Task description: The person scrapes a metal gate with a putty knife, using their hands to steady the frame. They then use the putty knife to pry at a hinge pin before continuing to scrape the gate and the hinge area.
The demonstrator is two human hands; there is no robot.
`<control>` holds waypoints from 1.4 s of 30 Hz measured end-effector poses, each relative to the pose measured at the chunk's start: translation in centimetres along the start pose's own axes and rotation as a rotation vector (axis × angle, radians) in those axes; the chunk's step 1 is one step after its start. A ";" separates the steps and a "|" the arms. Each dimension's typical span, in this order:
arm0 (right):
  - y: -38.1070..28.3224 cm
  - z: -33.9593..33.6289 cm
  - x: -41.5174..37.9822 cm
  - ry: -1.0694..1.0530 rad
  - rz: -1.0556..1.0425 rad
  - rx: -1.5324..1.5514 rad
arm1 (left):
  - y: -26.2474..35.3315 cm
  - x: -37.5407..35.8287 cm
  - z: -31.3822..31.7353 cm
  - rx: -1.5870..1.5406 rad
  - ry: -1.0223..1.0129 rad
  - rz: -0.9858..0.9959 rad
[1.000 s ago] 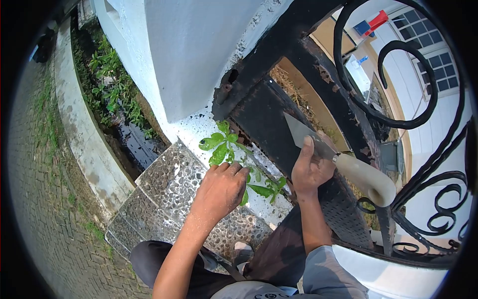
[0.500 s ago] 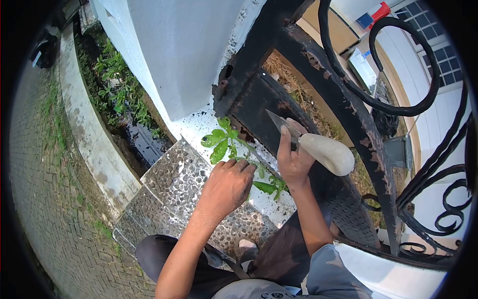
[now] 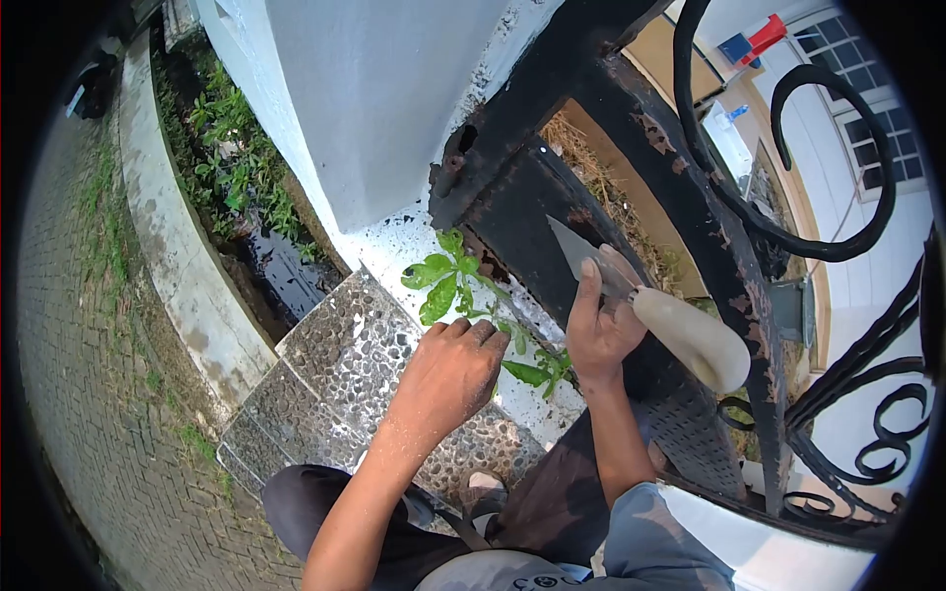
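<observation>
While the left hand point(image 3: 448, 379) lay curled over the lower stem of a leafy green weed point(image 3: 455, 286), its fingers were pressed together and bent down around the stalk, the knuckles uppermost; whether the fingertips actually pinched the stem could not be told, since they were hidden beneath the hand; the weed itself grew out of the seam where the white-painted ledge point(image 3: 394, 246) met the foot of the black iron gate point(image 3: 650, 128), its top leaves standing at about twelve o'clock from the left hand and a few lower leaves showing at three o'clock, between the two hands; the right hand point(image 3: 599, 330) sat just beside them at three o'clock from the left, wrapped around a knife point(image 3: 645, 305) with a pale rounded handle, the thumb stretched straight along the flat of the blade and the other fingers closed about the neck of the handle; the grey blade pointed toward eleven o'clock, its tip lying against the rusted black panel of the gate, near the weed's crown but apart from it; a pebbled step point(image 3: 345, 364) lay at nine o'clock from the left hand; a wet drain with green plants point(image 3: 232, 177) ran at ten o'clock
</observation>
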State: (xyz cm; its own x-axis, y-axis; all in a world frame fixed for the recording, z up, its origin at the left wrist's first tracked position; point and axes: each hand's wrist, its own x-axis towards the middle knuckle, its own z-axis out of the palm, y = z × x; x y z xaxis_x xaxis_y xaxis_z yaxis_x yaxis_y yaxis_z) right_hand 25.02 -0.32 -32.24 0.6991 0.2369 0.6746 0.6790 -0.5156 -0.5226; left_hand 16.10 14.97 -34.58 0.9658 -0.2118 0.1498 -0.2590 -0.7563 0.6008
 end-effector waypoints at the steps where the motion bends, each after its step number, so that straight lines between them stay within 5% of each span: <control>1: 0.1 0.3 0.3 0.111 -0.128 0.121 | -0.1 0.1 0.1 0.031 -0.001 0.001; 3: 0.1 0.5 0.6 0.268 -0.228 0.255 | -0.2 0.1 0.3 0.038 -0.003 -0.001; 6: 0.2 0.2 0.4 -0.119 0.008 -0.054 | -0.2 0.2 0.4 0.042 -0.027 0.009; 10: 0.0 1.5 -0.3 0.036 -0.079 0.125 | -0.4 0.0 0.7 0.050 -0.076 -0.003; 16: 1.7 4.3 -0.2 -0.115 0.033 0.079 | -0.8 -0.4 0.4 0.070 -0.156 -0.066; 20: 1.0 4.3 0.1 -0.005 0.028 0.061 | -0.9 -0.9 0.5 0.113 -0.205 -0.101; 25: 1.3 5.2 0.9 0.191 -0.256 0.036 | -0.7 -0.8 0.5 0.100 -0.219 -0.105; 29: 1.7 6.5 -1.2 -0.053 0.007 0.038 | -0.7 -1.0 0.5 0.088 -0.203 -0.088; 32: 0.4 5.7 0.8 0.236 -0.138 0.124 | -0.9 -1.0 0.4 0.075 -0.185 -0.110; 36: 1.1 5.6 0.9 -0.002 -0.105 0.075 | -0.9 -0.8 0.4 0.100 -0.183 -0.090; 37: 0.3 5.1 0.4 -0.028 0.047 0.097 | -0.8 -0.7 0.4 0.093 -0.189 -0.089; 42: 0.6 4.4 1.6 0.103 -0.158 0.060 | -0.9 -0.9 0.4 0.103 -0.205 -0.089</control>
State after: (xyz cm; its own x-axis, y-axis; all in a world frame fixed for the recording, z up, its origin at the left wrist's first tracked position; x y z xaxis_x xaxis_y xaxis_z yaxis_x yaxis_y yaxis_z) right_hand 27.49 3.39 -33.78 0.5582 0.2243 0.7988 0.7929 -0.4277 -0.4340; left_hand 15.41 15.54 -35.58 0.9646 -0.2547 -0.0686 -0.1833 -0.8343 0.5200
